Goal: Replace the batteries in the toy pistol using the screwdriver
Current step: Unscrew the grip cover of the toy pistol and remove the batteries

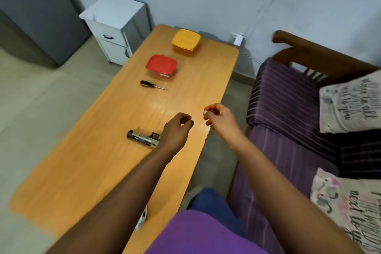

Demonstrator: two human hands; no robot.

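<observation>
Both our hands hang over the table (86, 171), fingers curled, holding nothing we can see. The toy pistol (143, 138) lies just beside our left hand (177, 132). The screwdriver (152, 85) waits farther ahead, beyond our right hand (218, 117).

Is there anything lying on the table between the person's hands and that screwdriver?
Nothing visible. The screwdriver lies alone, with bare table between it and both the left hand and right hand. The red-lidded container sits beyond it.
</observation>
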